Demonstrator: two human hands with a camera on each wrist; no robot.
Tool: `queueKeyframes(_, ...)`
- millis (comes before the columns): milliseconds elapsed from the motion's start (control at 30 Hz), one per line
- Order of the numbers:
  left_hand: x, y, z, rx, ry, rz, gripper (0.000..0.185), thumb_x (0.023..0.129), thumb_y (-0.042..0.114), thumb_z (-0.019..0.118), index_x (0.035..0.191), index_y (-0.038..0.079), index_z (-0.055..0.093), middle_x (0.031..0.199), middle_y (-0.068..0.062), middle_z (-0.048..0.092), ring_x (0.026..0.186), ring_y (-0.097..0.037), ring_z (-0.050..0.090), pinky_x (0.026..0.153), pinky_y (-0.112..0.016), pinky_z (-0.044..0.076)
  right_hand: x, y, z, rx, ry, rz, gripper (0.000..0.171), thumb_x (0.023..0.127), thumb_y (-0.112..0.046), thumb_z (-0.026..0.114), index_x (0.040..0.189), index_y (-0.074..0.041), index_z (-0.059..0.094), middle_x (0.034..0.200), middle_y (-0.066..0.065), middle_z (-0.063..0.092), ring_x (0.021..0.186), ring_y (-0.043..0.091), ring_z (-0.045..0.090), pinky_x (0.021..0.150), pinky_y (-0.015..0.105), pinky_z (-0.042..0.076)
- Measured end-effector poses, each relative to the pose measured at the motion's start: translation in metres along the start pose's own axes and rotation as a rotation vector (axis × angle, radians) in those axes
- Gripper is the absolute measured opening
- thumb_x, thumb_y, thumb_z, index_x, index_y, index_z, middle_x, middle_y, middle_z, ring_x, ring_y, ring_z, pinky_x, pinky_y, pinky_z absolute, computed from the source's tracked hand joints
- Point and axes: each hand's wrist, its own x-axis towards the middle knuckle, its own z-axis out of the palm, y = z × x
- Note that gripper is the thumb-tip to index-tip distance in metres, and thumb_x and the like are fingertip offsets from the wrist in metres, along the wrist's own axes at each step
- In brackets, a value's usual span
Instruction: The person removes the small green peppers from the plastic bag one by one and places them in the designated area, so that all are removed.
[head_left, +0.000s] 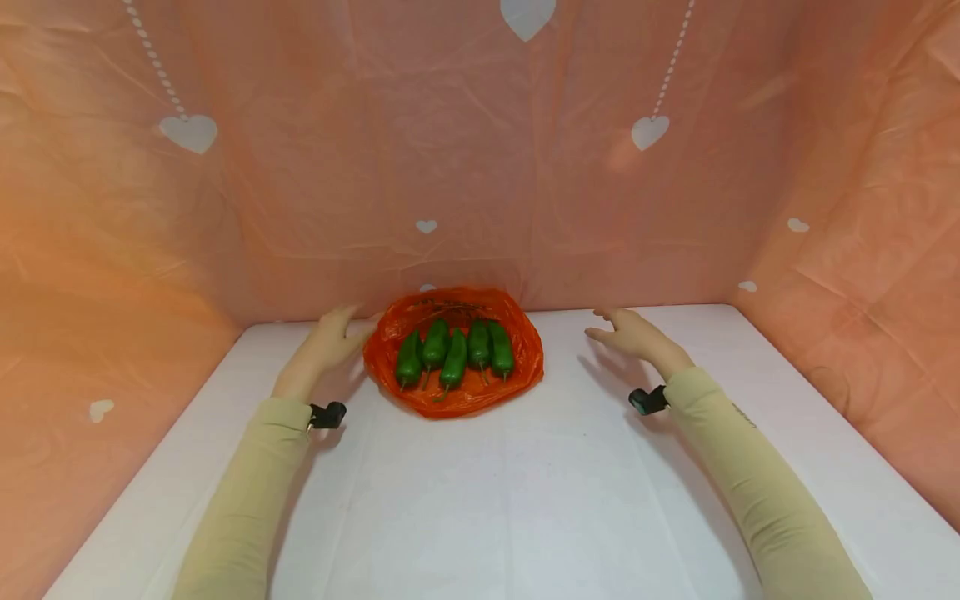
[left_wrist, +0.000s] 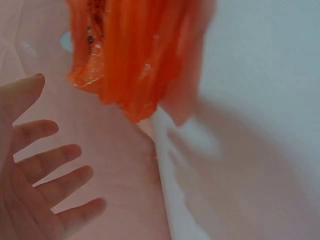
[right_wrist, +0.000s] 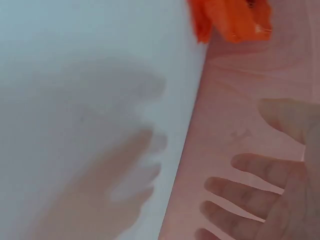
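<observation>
While both my hands hang spread above the table, this is how things stand, largest to smallest.

Backdrop [head_left: 480, 167]: pink sheeting with white hearts, closing in the back and both sides.

Table [head_left: 525, 500]: white cloth, bare in front of me.

Orange plastic bag [head_left: 453, 350]: lies opened flat at the far middle of the table, against the backdrop, between my hands.

Green peppers [head_left: 453, 354]: five, side by side on the bag, stems toward me.

Left hand [head_left: 330, 337]: fingers straight and apart, holding nothing, just beside the bag's left edge; I cannot tell whether a fingertip touches it.

Right hand [head_left: 633, 333]: fingers spread, holding nothing, well apart from the bag's right edge.

Risk: I judge the bag thin and slack, so lifting one edge alone could tip it and roll the peppers onto the cloth.

Risk: with my right hand farther off, an uneven gather could bunch the plastic over the peppers.
</observation>
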Motion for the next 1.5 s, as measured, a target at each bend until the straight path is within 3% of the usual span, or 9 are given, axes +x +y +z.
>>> queueKeyframes(133,0.000,0.001,-0.004,-0.080,0.010,-0.008,0.065,0.098,0.036,0.053,0.143,-0.006,0.035,0.142,-0.027,0.039,0.132,-0.045,0.033,0.107,-0.060,0.027,-0.001,-0.001,-0.003,0.137,0.018,-0.003,0.051,0.098,-0.029,0.052,0.135,0.005,0.046,0.134,0.028,0.047,0.123,0.042,0.045,0.102,0.054,0.037)
queueKeyframes(267,-0.001,0.001,-0.009,-0.159,0.014,0.004,0.060,0.099,0.032,0.052,0.141,-0.008,0.036,0.139,-0.029,0.042,0.126,-0.046,0.040,0.103,-0.059,0.034,-0.002,-0.005,-0.009,0.239,0.029,0.019,0.049,0.099,-0.029,0.050,0.132,0.007,0.049,0.131,0.028,0.050,0.120,0.043,0.047,0.100,0.053,0.039)
queueKeyframes(500,-0.003,0.005,-0.020,-0.273,0.001,0.024,0.054,0.101,0.026,0.050,0.140,-0.009,0.039,0.135,-0.029,0.046,0.122,-0.047,0.045,0.101,-0.057,0.038,-0.003,-0.009,-0.016,0.501,-0.048,0.080,0.048,0.101,-0.020,0.043,0.137,0.012,0.038,0.135,0.035,0.042,0.121,0.050,0.044,0.101,0.055,0.039)
queueKeyframes(700,-0.004,0.004,-0.025,-0.395,-0.035,0.006,0.054,0.102,0.027,0.048,0.142,-0.007,0.035,0.138,-0.028,0.044,0.124,-0.045,0.043,0.096,-0.057,0.043,-0.005,-0.010,-0.018,0.658,-0.084,0.134,0.052,0.102,-0.021,0.038,0.141,0.012,0.031,0.137,0.037,0.037,0.126,0.047,0.041,0.105,0.051,0.036)
queueKeyframes(833,-0.004,0.004,-0.026,-0.484,-0.077,-0.045,0.058,0.101,0.028,0.050,0.144,-0.006,0.032,0.141,-0.028,0.040,0.126,-0.044,0.042,0.095,-0.055,0.044,-0.007,-0.012,-0.018,0.718,-0.106,0.149,0.056,0.102,-0.026,0.042,0.143,0.009,0.029,0.139,0.033,0.038,0.126,0.042,0.044,0.105,0.050,0.037)
queueKeyframes(1133,-0.004,0.005,-0.026,-0.648,-0.151,-0.113,0.059,0.100,0.019,0.052,0.146,-0.006,0.026,0.147,-0.027,0.032,0.132,-0.042,0.033,0.100,-0.055,0.039,-0.008,-0.020,-0.017,0.822,-0.131,0.074,0.054,0.103,-0.025,0.042,0.146,0.004,0.029,0.140,0.028,0.041,0.126,0.046,0.041,0.105,0.049,0.037)
queueKeyframes(1300,-0.005,0.003,-0.025,-0.691,-0.184,-0.124,0.060,0.101,0.018,0.049,0.147,-0.008,0.020,0.150,-0.027,0.025,0.133,-0.046,0.029,0.102,-0.056,0.036,-0.007,-0.029,-0.016,0.857,-0.140,0.074,0.053,0.103,-0.025,0.043,0.145,0.004,0.031,0.140,0.027,0.041,0.126,0.046,0.042,0.103,0.047,0.040)
queueKeyframes(1500,-0.003,-0.002,-0.020,-0.754,-0.207,-0.182,0.063,0.101,0.019,0.048,0.148,-0.009,0.016,0.150,-0.028,0.023,0.131,-0.048,0.030,0.103,-0.055,0.035,-0.003,-0.041,-0.012,0.894,-0.140,0.054,0.049,0.102,-0.024,0.044,0.141,0.005,0.038,0.136,0.027,0.045,0.124,0.045,0.044,0.101,0.048,0.042)
